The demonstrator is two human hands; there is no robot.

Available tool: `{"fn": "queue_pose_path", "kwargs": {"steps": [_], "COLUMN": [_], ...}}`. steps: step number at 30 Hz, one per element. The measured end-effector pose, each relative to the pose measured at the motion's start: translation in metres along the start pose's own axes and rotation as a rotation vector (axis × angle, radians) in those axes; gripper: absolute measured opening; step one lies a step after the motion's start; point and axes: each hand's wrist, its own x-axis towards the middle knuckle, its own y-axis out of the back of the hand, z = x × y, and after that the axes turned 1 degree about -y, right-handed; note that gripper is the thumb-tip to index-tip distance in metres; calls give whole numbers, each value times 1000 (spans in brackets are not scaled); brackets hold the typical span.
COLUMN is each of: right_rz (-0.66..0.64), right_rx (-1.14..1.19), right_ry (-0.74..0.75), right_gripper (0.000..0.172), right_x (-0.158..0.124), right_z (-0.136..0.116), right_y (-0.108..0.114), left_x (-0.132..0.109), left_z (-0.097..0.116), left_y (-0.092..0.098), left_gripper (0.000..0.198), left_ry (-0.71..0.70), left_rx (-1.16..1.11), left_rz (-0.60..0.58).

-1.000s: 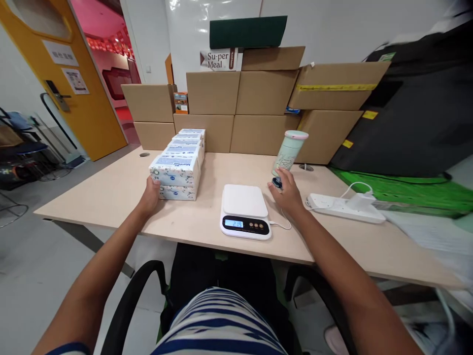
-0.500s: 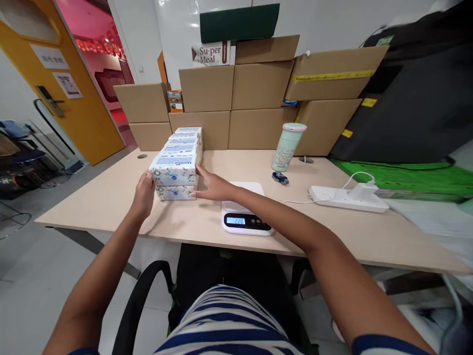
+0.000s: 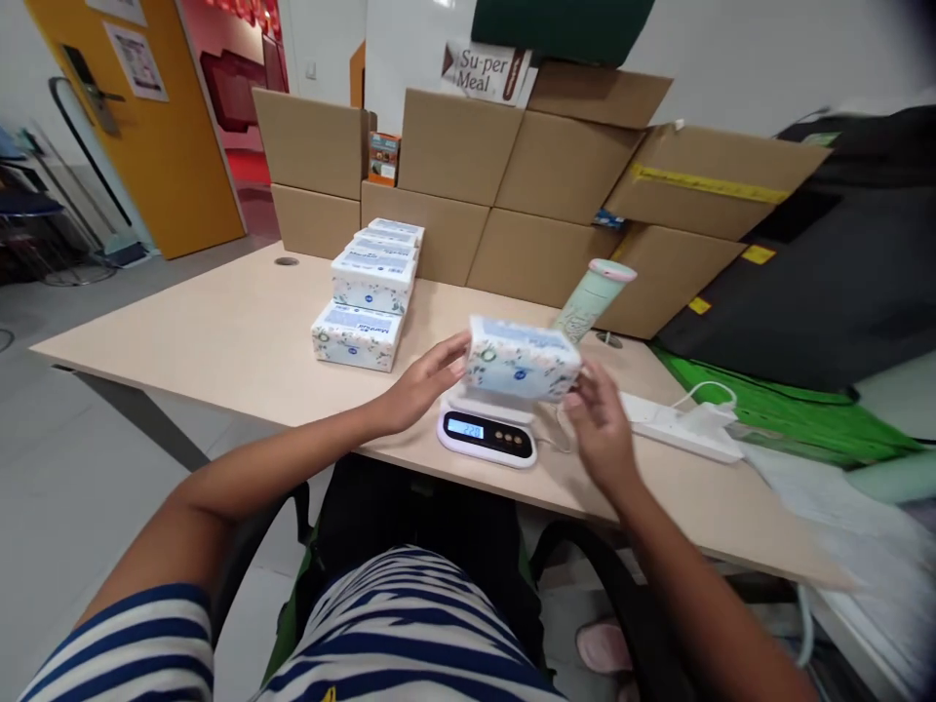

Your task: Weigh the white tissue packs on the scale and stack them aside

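Between my two hands is a white floral tissue pack point(image 3: 521, 363), slightly blurred, just above a white kitchen scale point(image 3: 487, 450). My left hand point(image 3: 420, 385) grips its left end, and my right hand point(image 3: 604, 419) holds the right end. I cannot tell whether the pack touches the scale's platform. The scale's lit display appears to read 220. To the left, more tissue packs point(image 3: 371, 283) stand in a row running back toward the boxes, with a single-height pack point(image 3: 355, 338) at the front.
A pale green tumbler point(image 3: 594, 292) with a pink lid stands behind the held pack. A white power strip point(image 3: 683, 429) with a plug and cable lies at right. Open cardboard boxes point(image 3: 424, 234) line the table's back edge. The table's front edge point(image 3: 197, 400) runs close to my lap.
Both hands have lifted the top tissue pack from the front of the row and carried it right, over the scale. The view has turned and shifted.
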Motion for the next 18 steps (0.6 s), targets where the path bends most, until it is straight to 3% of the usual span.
{"fn": "queue_pose_path", "kwargs": {"steps": [4,10,13,18], "right_rz": [-146,-132,-144,-125], "right_rx": [-176,-283,-378,-435], "right_ry": [-162,-46,-30,-12], "right_gripper": [87,74,71,70], "right_x": [-26,-11,-12,-12], "right_z": [18,11,5,4], "right_y": [-17,-24,-26,-29], "left_x": [-1,35,53,63], "left_z": [-30,-27,-27,-36], "left_y": [-8,-7,-14,-21], "left_gripper": [65,57,63,83], "left_ry": [106,185,202,196], "left_rx": [40,222,286,232], "left_rz": [115,391,406,380]}}
